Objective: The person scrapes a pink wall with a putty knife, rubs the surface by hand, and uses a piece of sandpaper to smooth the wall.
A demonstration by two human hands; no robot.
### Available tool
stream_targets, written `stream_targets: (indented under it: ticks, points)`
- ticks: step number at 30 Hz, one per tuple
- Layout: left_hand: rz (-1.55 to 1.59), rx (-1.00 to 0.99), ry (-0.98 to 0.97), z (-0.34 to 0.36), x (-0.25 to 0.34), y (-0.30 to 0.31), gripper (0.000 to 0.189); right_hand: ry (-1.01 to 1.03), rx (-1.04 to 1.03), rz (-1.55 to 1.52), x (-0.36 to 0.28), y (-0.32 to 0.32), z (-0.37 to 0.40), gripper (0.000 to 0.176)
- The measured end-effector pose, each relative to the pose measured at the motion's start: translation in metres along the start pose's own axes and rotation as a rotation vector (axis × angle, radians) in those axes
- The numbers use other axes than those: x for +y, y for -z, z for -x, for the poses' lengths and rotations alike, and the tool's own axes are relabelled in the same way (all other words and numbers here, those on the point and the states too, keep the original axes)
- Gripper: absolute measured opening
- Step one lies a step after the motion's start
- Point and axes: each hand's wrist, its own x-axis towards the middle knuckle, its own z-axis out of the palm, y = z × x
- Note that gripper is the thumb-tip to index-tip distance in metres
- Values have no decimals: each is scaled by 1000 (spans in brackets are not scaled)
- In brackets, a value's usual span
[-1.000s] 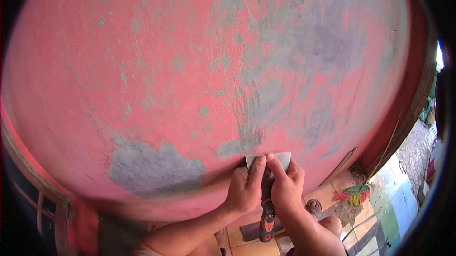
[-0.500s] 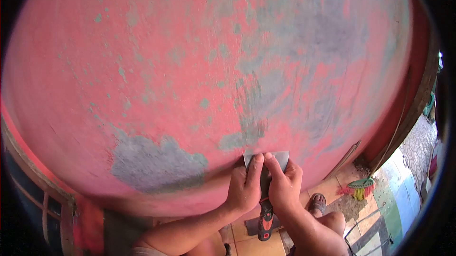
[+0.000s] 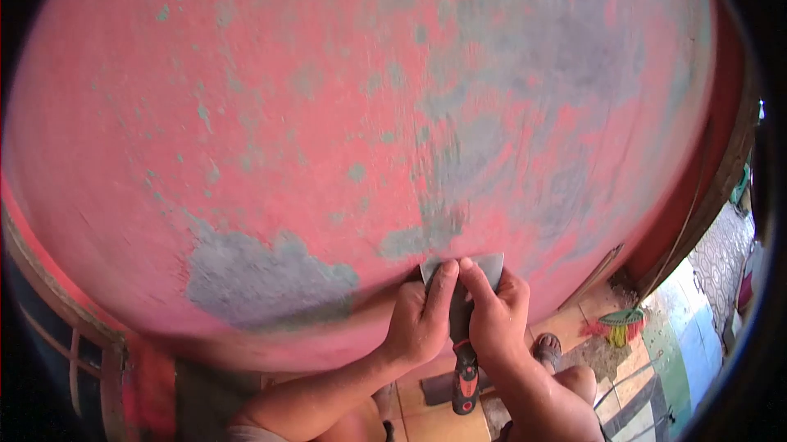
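Both hands grip a wide-bladed paint scraper (image 3: 465, 364) with a black and red handle that points down toward the floor. My left hand (image 3: 420, 315) closes on the blade's left side, its thumb laid along the metal. On the other side my right hand (image 3: 497, 315) is wrapped likewise, the two thumb tips nearly together. The blade's upper edge meets the low part of a red wall (image 3: 270, 97), just under a grey-green scraped streak. Fingers behind the blade are hidden. A large bare grey patch (image 3: 262, 276) shows to the left.
A broom head with red, yellow and green bristles (image 3: 619, 327) lies on the tiled floor (image 3: 422, 413) at right. Thin sticks (image 3: 594, 275) lean at the wall's foot. A sandalled foot (image 3: 548, 349) is close by my right forearm. A framed window (image 3: 61, 344) stands at lower left.
The scraper and both hands have shifted very slightly to the right and up, with the handle tilted a little more. The view has moved slightly. Both hands keep their hold.
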Motion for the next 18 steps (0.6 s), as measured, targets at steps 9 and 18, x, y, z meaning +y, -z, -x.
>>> stream_targets:
  ticks: [9, 18]
  points:
    - [1, 39, -22, -4, 13, 0, 45, -25, 10, -7, -14, -7, 3, 28]
    - [25, 28, -71, -4, 6, -2, 45, -7, 32, 1, -17, -8, 2, 26]
